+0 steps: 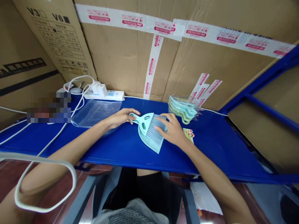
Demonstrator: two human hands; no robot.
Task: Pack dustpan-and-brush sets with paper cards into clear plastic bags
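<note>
A light teal hand brush (147, 125) with grey bristles lies over a matching dustpan (149, 143) on the blue table. My left hand (123, 117) closes round the handle end on the left, where the brush and dustpan handles overlap. On the other side my right hand (172, 128) rests with fingers spread on the bristles and the far edge of the set. Its fingers cover part of the bristles. Just beyond my right wrist lies a small colourful card (188, 134).
Packaged brush-and-dustpan sets (182, 109) are stacked at the back right. A clear plastic bag (98, 112) lies at the left, before a white power strip (114, 95). White cables (54, 136) cross the left side. Cardboard (126, 62) walls the back; a blue frame (261, 74) stands right.
</note>
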